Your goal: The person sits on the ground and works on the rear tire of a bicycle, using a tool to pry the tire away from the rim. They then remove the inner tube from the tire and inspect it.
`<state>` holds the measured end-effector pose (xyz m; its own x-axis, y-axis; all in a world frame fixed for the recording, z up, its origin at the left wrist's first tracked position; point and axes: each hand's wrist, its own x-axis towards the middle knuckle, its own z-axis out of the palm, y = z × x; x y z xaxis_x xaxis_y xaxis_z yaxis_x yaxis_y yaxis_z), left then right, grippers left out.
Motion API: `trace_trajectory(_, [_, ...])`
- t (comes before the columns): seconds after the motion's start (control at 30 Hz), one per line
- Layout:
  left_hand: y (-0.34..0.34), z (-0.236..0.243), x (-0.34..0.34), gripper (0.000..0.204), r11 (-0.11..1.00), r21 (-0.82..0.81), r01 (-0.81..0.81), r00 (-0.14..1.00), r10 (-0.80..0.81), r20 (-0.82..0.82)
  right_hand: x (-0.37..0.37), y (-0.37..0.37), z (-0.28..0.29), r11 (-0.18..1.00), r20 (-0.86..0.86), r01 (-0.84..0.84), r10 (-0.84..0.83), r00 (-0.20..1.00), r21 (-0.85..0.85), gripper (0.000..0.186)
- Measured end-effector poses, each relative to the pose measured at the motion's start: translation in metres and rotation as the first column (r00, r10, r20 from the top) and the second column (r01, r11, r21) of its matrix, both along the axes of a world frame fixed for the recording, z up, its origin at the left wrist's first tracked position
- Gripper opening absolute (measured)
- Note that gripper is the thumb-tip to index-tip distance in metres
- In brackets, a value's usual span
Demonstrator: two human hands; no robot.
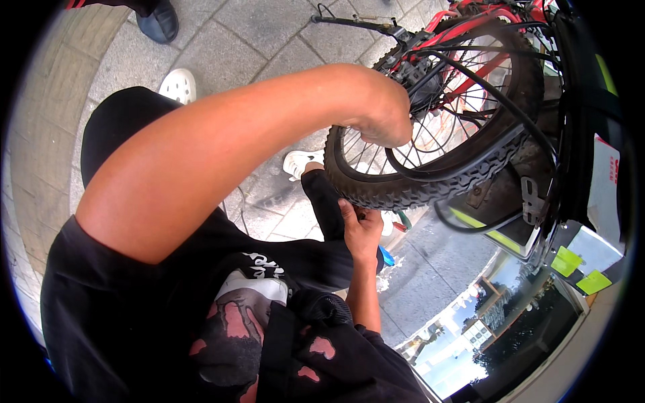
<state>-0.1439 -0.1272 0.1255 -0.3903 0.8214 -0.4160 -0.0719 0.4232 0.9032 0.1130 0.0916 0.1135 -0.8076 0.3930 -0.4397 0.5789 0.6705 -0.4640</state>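
Note:
A bicycle wheel [437,191] with a knobby black tyre and thin spokes lies tilted at the upper right. A thin black inner tube [430,176] curves along the inside of the tyre, and its near end runs up under my left hand [386,117]. That hand is closed over the rim side, its fingertips mostly hidden. Below it, my right hand [363,232] pinches at the tyre's near edge, thumb up against the tread; what lies between its fingers is partly hidden. Another loop of black tube [463,229] hangs below the tyre.
The red bicycle frame [457,30] and a kickstand [356,23] are at the top. A dark case-like object with yellow-green strips [504,243] stands right of the wheel. A reflective glass panel [497,329] is at lower right. Another person's dark shoe [159,23] rests on the paving.

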Motion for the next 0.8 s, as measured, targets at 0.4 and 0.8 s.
trace_trajectory(0.4, [0.001,0.003,0.004,0.040,0.998,-0.036,-0.053,0.998,0.054,0.024,-0.008,-0.010,0.019,0.984,-0.176,-0.066,0.095,0.980,0.165,0.027])
trace_trajectory(0.8, [0.010,-0.012,0.007,0.031,0.992,-0.033,-0.120,0.980,0.124,0.154,0.008,-0.013,0.042,0.999,-0.510,-0.035,0.026,0.860,-0.009,0.057])
